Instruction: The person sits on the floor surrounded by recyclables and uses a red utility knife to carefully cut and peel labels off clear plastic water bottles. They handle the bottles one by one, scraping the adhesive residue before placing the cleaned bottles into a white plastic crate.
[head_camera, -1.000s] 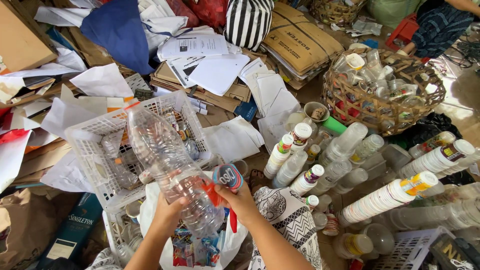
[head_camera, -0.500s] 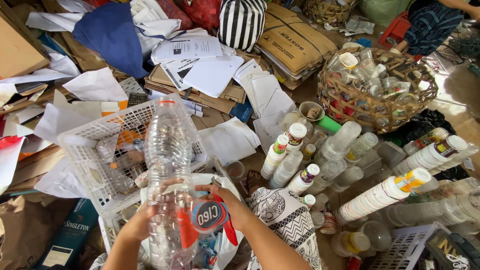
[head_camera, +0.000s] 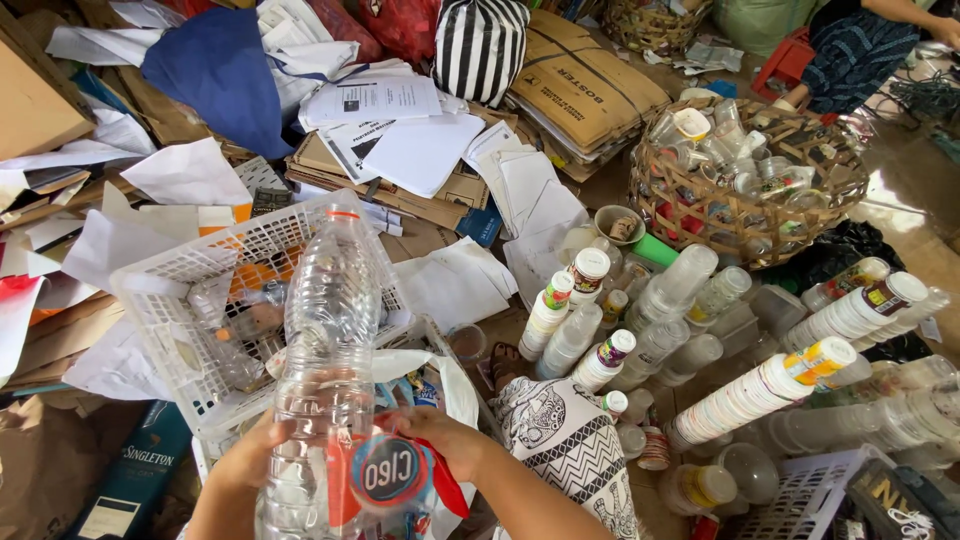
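Two bare hands low and near, both busy with one clear plastic bottle, held upright at near centre, neck pointing far. Left hand wrapped round the lower body from the left; right hand closed on the red-and-blue label, pinched and drawn across the front of the bottle toward the right. Looks partly done: label lifted off the wall, cap already off, only an orange ring at the neck; cannot tell whether the label's hidden end is fully free. Tight quarters all round: white lattice basket just behind and left of the bottle, white bag underneath, stacked cups crowding the right, wicker basket farther off. Most open room straight up and back toward the near edge.
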